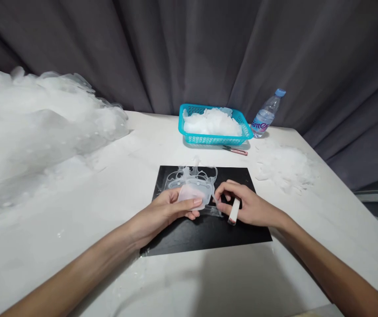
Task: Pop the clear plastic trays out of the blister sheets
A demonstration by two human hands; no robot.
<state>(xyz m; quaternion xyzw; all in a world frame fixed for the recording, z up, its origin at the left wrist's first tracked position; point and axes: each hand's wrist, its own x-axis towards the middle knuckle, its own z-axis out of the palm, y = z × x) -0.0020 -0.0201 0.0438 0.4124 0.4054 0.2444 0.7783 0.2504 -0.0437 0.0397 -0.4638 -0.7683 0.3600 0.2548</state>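
My left hand (172,207) is closed on a translucent, soft-looking molded sheet (194,196), thumb on top and fingers underneath. Thin clear strips and loops (195,174) spread from the sheet's far side. My right hand (238,202) is at the sheet's right edge, its thumb and index finger pinched at a thin clear strip (216,199). Tucked in the same hand is a white stick-like handle (234,212) with a reddish end; its other end is hidden by the fingers. Both hands are above a black mat (209,237).
Behind the mat, a blue basket (215,140) holds whitish translucent pieces, with a pink-handled tool (237,151) before it. A water bottle (268,114) stands to its right. A large heap of translucent pieces (43,127) covers the left; a smaller scrap pile (286,165) lies right.
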